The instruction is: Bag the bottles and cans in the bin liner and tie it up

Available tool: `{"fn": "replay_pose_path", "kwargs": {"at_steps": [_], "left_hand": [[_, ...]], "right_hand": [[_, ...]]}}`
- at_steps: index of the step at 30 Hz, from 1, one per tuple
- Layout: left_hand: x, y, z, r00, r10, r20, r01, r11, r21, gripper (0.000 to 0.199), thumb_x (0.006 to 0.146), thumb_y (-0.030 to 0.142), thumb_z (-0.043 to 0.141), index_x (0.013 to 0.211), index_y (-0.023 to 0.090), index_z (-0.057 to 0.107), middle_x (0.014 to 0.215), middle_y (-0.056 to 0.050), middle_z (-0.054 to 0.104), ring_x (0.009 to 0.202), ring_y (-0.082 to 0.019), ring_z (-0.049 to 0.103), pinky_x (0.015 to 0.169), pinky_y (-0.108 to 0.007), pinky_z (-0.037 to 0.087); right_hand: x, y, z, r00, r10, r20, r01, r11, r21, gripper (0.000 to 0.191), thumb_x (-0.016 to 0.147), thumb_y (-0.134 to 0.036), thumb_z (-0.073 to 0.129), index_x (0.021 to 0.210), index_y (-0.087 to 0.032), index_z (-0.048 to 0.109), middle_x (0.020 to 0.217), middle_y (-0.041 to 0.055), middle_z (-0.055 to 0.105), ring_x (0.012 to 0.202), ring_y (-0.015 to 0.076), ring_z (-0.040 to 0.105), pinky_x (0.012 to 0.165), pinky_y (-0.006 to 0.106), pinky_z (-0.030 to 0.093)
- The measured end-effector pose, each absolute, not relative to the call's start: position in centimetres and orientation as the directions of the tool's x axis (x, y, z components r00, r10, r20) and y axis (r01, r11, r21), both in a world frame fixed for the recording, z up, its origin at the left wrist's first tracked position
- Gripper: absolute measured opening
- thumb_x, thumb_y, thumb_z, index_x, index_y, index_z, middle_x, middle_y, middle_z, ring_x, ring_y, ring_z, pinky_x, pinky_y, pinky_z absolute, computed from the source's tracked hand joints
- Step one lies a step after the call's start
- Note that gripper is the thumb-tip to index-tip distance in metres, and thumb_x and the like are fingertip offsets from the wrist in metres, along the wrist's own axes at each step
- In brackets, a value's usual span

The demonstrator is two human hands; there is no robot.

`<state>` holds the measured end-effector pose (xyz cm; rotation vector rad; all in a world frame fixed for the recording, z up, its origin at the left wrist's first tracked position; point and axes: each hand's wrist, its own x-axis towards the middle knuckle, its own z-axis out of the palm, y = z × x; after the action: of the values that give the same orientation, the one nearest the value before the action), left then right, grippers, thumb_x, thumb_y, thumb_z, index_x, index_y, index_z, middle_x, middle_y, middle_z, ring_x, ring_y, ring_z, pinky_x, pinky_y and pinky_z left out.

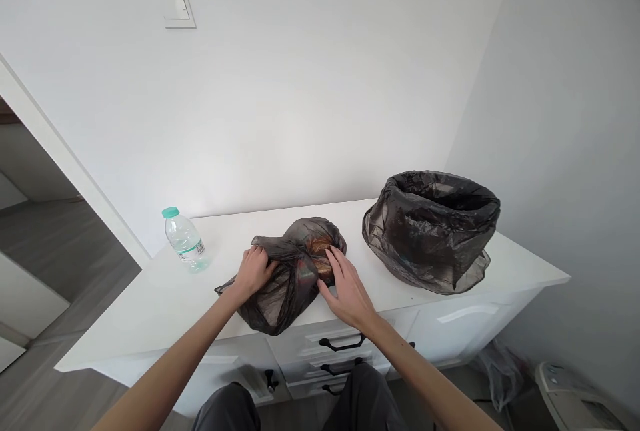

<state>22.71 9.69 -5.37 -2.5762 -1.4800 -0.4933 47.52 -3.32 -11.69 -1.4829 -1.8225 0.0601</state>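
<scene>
A thin black trash bag lies crumpled on the white cabinet top in front of me. Orange-brown and reddish contents show dimly through its right part; what they are I cannot make out. Fingers of my left hand are closed on the bag's gathered plastic at the left. My right hand rests against the bulging right side, fingers spread and touching the plastic. To the right stands a bin lined with another black bag, its rim folded over the outside.
A clear plastic bottle with a teal cap stands at the left of the cabinet top. Behind is a white wall with a switch. Black drawer handles project below the front edge. A pale appliance sits low at the right.
</scene>
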Motion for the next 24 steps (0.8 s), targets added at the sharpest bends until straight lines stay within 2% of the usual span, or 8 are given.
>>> {"fn": "replay_pose_path", "kwargs": {"at_steps": [4,9,14,19,24], "left_hand": [[22.1,8.6,-4.7,0.488,0.794,0.361,0.846,-0.533,0.029,0.02,0.095,0.037,0.046,0.091,0.021,0.058,0.104,-0.017,0.072,0.105,-0.036,0.066,0.091,-0.048,0.049],[20.6,6.8,-3.3,0.435,0.79,0.431,0.87,-0.492,0.023,0.022,0.097,0.043,0.044,0.086,0.024,0.049,0.086,-0.011,0.069,0.087,-0.033,0.068,0.088,-0.047,0.049],[18.7,4.6,-1.5,0.37,0.785,0.497,0.862,-0.489,0.132,0.019,0.095,0.043,0.049,0.093,0.025,0.043,0.083,-0.004,0.068,0.075,-0.028,0.065,0.076,-0.04,0.048],[16.7,2.6,-0.9,0.345,0.798,0.494,0.822,-0.511,0.252,0.023,0.096,0.04,0.049,0.111,0.025,0.042,0.084,-0.001,0.066,0.075,-0.025,0.065,0.069,-0.036,0.046],[15.2,1.5,-1.6,0.382,0.8,0.462,0.836,-0.513,0.196,0.017,0.101,0.041,0.041,0.104,0.025,0.046,0.082,-0.002,0.063,0.073,-0.025,0.062,0.067,-0.036,0.044]], "right_hand": [[47.5,-3.4,-11.8,-0.024,0.861,0.508,0.813,0.312,-0.491,0.072,0.105,-0.047,0.038,0.167,-0.027,0.008,0.172,0.0089,0.024,0.157,0.0294,0.024,0.125,0.052,0.035],[47.4,-3.7,-11.7,-0.022,0.871,0.49,0.801,0.309,-0.514,0.07,0.106,-0.049,0.036,0.167,-0.026,0.012,0.171,0.0096,0.025,0.156,0.0298,0.027,0.124,0.053,0.036],[47.2,-3.9,-11.9,-0.024,0.862,0.507,0.803,0.319,-0.504,0.069,0.107,-0.05,0.036,0.167,-0.028,0.011,0.17,0.01,0.027,0.155,0.0314,0.03,0.121,0.055,0.039],[47.0,-3.9,-12.6,-0.047,0.858,0.512,0.814,0.33,-0.477,0.069,0.106,-0.05,0.037,0.167,-0.028,0.012,0.17,0.0105,0.027,0.153,0.0318,0.034,0.119,0.054,0.042],[46.7,-4.1,-12.9,-0.08,0.855,0.513,0.823,0.347,-0.449,0.069,0.106,-0.05,0.039,0.166,-0.028,0.015,0.17,0.0104,0.028,0.152,0.0311,0.034,0.12,0.053,0.041]]}}
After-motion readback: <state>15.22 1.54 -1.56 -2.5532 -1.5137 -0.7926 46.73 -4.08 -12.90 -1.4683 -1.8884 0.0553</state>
